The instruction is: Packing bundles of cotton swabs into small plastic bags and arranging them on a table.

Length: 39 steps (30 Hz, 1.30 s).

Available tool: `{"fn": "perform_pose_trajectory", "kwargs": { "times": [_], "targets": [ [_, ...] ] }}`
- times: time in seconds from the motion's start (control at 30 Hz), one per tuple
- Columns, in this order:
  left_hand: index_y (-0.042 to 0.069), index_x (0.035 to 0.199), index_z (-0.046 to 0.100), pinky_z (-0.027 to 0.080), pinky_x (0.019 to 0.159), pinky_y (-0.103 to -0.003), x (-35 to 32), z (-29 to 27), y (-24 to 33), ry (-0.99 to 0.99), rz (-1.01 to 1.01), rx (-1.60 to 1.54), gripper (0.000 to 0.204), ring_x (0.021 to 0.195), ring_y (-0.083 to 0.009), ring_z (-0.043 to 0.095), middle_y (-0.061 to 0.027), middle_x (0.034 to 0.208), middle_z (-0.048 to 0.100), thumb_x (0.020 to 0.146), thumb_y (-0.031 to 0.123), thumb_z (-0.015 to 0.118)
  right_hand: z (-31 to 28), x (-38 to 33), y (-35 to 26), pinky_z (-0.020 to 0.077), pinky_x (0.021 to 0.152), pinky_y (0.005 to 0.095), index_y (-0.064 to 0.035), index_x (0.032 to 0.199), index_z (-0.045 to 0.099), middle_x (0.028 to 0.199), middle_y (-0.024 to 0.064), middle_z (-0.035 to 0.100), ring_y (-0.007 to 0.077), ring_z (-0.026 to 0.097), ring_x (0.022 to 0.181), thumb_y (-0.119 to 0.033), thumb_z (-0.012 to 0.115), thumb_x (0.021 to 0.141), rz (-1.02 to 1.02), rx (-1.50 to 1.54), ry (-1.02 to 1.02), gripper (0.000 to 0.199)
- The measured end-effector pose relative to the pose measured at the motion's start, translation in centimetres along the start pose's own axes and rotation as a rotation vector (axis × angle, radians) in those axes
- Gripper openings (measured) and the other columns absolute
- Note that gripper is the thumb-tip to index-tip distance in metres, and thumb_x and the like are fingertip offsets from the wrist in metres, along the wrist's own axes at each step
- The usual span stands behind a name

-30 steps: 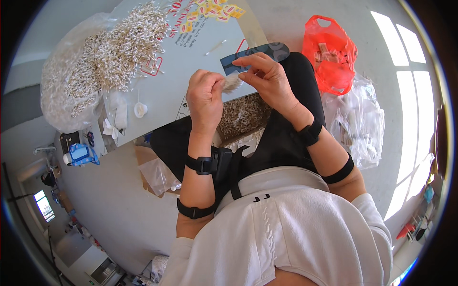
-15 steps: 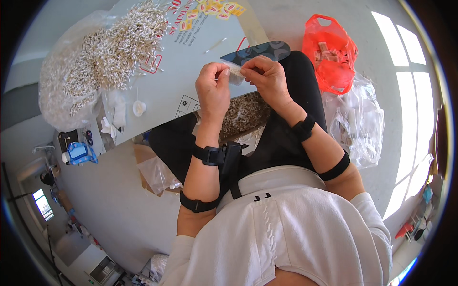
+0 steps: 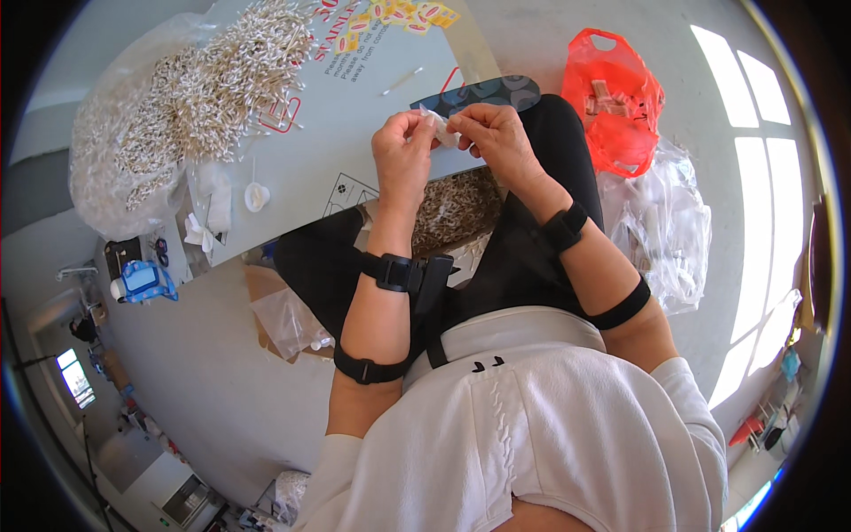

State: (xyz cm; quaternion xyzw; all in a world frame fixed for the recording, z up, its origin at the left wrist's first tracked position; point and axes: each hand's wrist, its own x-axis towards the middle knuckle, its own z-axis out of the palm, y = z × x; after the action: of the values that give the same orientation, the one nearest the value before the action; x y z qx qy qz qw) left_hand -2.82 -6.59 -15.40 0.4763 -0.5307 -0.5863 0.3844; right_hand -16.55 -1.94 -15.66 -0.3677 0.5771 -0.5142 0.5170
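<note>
Over the near edge of the table, my left hand [image 3: 403,160] and my right hand [image 3: 499,142] pinch a small clear plastic bag [image 3: 440,127] between them, one at each side. The bag looks whitish and crumpled; what is inside is too small to make out. Below my hands, between my knees, sits an open box [image 3: 456,213] full of cotton swabs. To the left, a large heap of cotton swabs [image 3: 239,80] spills from a big clear plastic bag [image 3: 97,168] onto the table [image 3: 310,168].
Small yellow packets [image 3: 399,16] lie at the table's far side. A single swab [image 3: 402,82] and a small white dish [image 3: 256,197] rest on the tabletop. A red plastic bag [image 3: 612,102] stands on the floor to the right, above clear plastic bags [image 3: 660,230]. A blue-cased item [image 3: 144,282] is at far left.
Both hands have shifted slightly right, and my fingers have come closer together at the bag. The small bag now looks more bunched and tilted.
</note>
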Motion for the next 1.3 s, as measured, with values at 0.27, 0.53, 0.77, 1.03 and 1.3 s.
{"fn": "perform_pose_trajectory", "kwargs": {
  "times": [0.27, 0.53, 0.77, 1.03, 1.3],
  "targets": [
    [-0.005, 0.075, 0.06, 0.04, 0.053, -0.022, 0.9, 1.0, 0.0, 0.022, -0.015, 0.019, 0.016, 0.059, -0.0078, 0.049, -0.005, 0.07, 0.06, 0.08, 0.009, 0.067, -0.6, 0.6, 0.4, 0.0384, 0.05, 0.0183, -0.0022, 0.08, 0.065, 0.067, -0.0015, 0.059, 0.0035, 0.052, 0.06, -0.018, 0.064, 0.085, -0.001, -0.013, 0.014, 0.017],
    [-0.007, 0.087, 0.063, 0.052, 0.066, -0.027, 1.0, 1.9, 0.2, -0.053, -0.052, 0.025, 0.013, 0.068, -0.0118, 0.059, -0.0072, 0.079, 0.063, 0.087, 0.005, 0.057, -1.6, 0.7, 0.3, 0.0388, 0.047, 0.0228, -0.0003, 0.072, 0.063, 0.061, 0.0007, 0.057, 0.0065, 0.05, 0.054, -0.02, 0.072, 0.077, 0.039, -0.057, 0.071, 0.021],
    [-0.004, 0.087, 0.064, 0.051, 0.066, -0.026, 1.0, 2.1, 0.0, -0.09, -0.028, 0.077, 0.012, 0.076, -0.0122, 0.059, -0.0075, 0.091, 0.064, 0.087, 0.002, 0.054, -1.9, 0.3, 0.3, 0.0391, 0.045, 0.021, -0.001, 0.068, 0.06, 0.06, 0.0005, 0.056, 0.006, 0.049, 0.052, -0.016, 0.07, 0.076, 0.098, 0.016, 0.143, 0.02],
    [-0.002, 0.087, 0.063, 0.048, 0.076, -0.029, 0.6, 2.0, -0.3, -0.174, 0.007, 0.119, 0.011, 0.087, -0.0126, 0.058, -0.0061, 0.101, 0.064, 0.083, -0.003, 0.053, -2.6, 0.0, 1.9, 0.0411, 0.046, 0.0225, 0.0, 0.066, 0.057, 0.061, 0.0027, 0.056, 0.0084, 0.052, 0.053, -0.007, 0.066, 0.078, 0.061, 0.172, 0.208, 0.016],
    [0.002, 0.101, 0.058, 0.047, 0.086, -0.032, -2.0, 2.5, 0.3, -0.138, 0.488, 0.58, 0.038, 0.099, -0.0252, 0.058, -0.0111, 0.108, 0.061, 0.065, -0.008, 0.067, -2.0, -0.9, 2.2, 0.0443, 0.053, 0.0233, 0.0002, 0.067, 0.057, 0.063, 0.0039, 0.056, 0.0103, 0.053, 0.057, -0.004, 0.063, 0.079, 0.08, 0.484, 0.258, 0.014]
  ]
}}
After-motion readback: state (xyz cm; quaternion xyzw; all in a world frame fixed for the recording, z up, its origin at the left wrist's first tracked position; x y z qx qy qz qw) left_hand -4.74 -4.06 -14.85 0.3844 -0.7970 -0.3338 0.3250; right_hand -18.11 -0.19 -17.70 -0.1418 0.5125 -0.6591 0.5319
